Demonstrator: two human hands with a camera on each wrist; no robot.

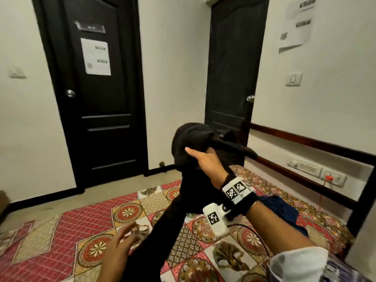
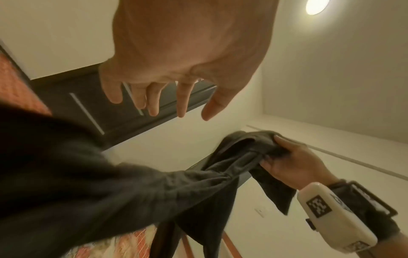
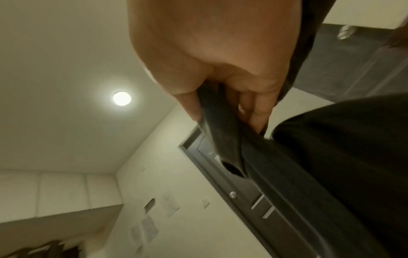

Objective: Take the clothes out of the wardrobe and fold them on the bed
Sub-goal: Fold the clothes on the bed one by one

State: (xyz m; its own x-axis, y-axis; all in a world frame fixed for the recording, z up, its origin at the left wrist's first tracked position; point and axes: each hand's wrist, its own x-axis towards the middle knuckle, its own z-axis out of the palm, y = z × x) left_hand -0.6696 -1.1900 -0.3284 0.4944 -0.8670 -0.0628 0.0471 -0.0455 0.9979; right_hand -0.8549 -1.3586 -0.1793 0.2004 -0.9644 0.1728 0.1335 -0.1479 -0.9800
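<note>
A long black garment (image 1: 189, 143) hangs above the bed (image 1: 85, 224), its upper end bunched in my right hand (image 1: 205, 159), which grips it at chest height. The cloth runs down and toward me across the patterned bedspread. In the right wrist view my fingers (image 3: 253, 111) curl round a fold of the dark cloth (image 3: 320, 157). My left hand (image 1: 124, 239) hovers low beside the garment's lower part, fingers spread and loose, holding nothing. In the left wrist view the left hand (image 2: 167, 97) is empty, with the garment (image 2: 110, 174) below it and the right hand (image 2: 293, 164) gripping its top.
A dark blue garment (image 1: 284, 210) lies on the bed by my right forearm. Two black doors (image 1: 97, 94) stand ahead in white walls. A dark bed rail (image 1: 305, 141) runs along the right wall with sockets (image 1: 317, 171). Bare floor (image 1: 61, 192) lies between bed and door.
</note>
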